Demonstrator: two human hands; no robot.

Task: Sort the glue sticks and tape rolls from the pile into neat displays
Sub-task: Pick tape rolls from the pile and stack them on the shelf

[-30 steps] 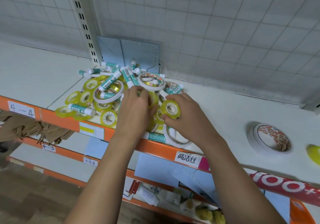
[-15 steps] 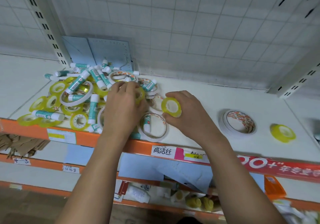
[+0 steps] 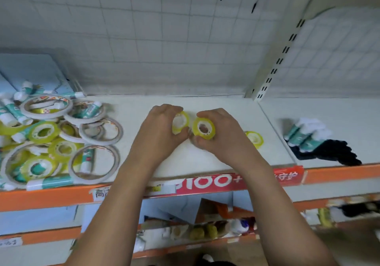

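Both hands are loaded. Left hand [image 3: 162,130] is clamped around a yellow tape roll [image 3: 181,121], the roll tilted on edge with thumb underneath and fingers over the top. Right hand [image 3: 218,134] grips a second yellow roll [image 3: 203,129] the same way, its core facing the camera. The two rolls sit just beside each other, nearly touching, low over the bare middle of the shelf [image 3: 185,158]. My read is they're being paired up to go down together as a stack or a row.

A third yellow roll [image 3: 254,139] lies flat at 3 o'clock from the right hand, partly behind the wrist — probably the start of the yellow-tape display, which would explain why the hands are over here and not at the pile.

The pile [image 3: 57,138] is at 9 o'clock, well apart from the hands: wide white tape rings, more yellow rolls and teal-and-white glue sticks, all overlapping, some sticks lying inside the rings. Most of the sorting is still ahead.

At 3 o'clock past the shelf upright, a small bunch of glue sticks [image 3: 304,136] sits on the next shelf bay on something dark and blurred — likely the glue-stick display, can't confirm.

Risk: rolls set down on edge will roll, so lay them flat next to the third one.
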